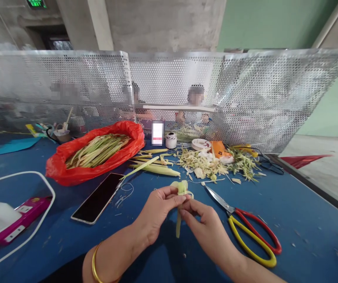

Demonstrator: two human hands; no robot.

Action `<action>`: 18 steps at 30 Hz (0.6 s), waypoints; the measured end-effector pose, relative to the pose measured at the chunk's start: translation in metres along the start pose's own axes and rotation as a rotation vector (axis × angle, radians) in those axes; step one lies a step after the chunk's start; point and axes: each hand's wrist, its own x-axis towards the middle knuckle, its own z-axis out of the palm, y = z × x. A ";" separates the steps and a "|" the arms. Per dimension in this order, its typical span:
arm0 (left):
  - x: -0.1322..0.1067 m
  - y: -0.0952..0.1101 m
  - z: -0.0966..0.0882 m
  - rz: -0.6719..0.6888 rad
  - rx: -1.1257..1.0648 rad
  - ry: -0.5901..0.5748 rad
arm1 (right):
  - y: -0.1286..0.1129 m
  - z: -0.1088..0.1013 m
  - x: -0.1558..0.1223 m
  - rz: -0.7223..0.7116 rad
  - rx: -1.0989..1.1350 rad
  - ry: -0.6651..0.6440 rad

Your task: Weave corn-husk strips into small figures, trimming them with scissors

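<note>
Between my two hands is a small pale-green flower shape (182, 187) made of leaf strips, with one strip end hanging below. My left hand (160, 206), a gold bangle on its wrist, pinches the flower just under its top. Lower down, my right hand (200, 220) has thumb and fingers closed on the strip (178, 226). Open-bladed or closed, the scissors (230, 210) with red and yellow handles lie to the right of my right hand. Beyond the hands lie loose pale leaf pieces (163, 169).
A red plastic bag (57, 173) holds many long leaves. Left of my hands are a phone (98, 198), a white cable and a magenta power strip (33, 210). Leaf scraps (201, 163), a tape roll (201, 144) and a jar (171, 140) stand farther back, before a perforated metal screen (163, 74) with people behind.
</note>
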 end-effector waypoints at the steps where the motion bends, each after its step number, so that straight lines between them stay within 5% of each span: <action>1: 0.000 0.000 0.000 0.003 0.005 0.011 | 0.000 0.000 0.000 0.007 0.035 -0.010; 11: 0.000 0.003 0.000 -0.002 0.038 0.124 | -0.015 -0.004 -0.010 0.018 0.228 -0.228; 15: 0.000 0.004 -0.001 0.011 0.046 0.150 | -0.020 -0.004 -0.013 -0.032 0.152 -0.309; 18: 0.002 0.004 -0.002 0.030 0.023 0.153 | -0.019 -0.008 -0.013 -0.109 -0.027 -0.232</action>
